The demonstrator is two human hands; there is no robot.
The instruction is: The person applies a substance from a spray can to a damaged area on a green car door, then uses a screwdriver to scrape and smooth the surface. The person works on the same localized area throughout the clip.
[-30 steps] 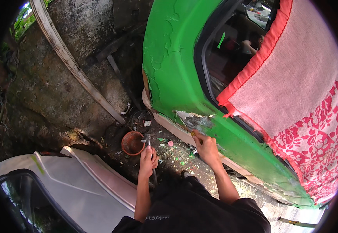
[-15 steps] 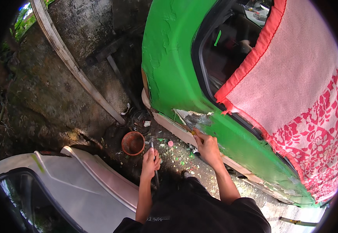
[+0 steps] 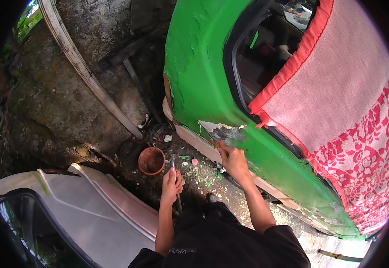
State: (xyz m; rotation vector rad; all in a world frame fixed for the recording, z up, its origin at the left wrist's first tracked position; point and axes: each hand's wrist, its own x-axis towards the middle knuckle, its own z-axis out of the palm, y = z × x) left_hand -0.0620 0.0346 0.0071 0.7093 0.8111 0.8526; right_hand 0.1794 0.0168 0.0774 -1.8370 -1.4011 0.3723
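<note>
My right hand [image 3: 234, 161] is closed round a thin tool with a yellow handle [image 3: 217, 145]; whether it is a screwdriver or a chisel cannot be made out. Its slim shaft points up and left, against the lower panel of a green car [image 3: 194, 89]. Around the tip is a bare grey patch [image 3: 228, 133] with ragged pale edges of filler and lifted paint. To the left, my left hand [image 3: 172, 185] grips a hammer [image 3: 173, 163] by its metal handle, head up, apart from the car. The handle's lower end shows below the fist.
A brown clay pot [image 3: 151, 161] stands left of the hammer. Green and pale paint chips [image 3: 210, 178] litter the ground. A silver car [image 3: 78, 210] is close on my left. A pink patterned towel [image 3: 337, 89] hangs over the green car, and a long metal strip [image 3: 85, 73] leans at the back.
My right hand and its tool have shifted slightly left along the edge of the bare patch. My left hand keeps the hammer almost in the same place. The whole view has tilted a little.
</note>
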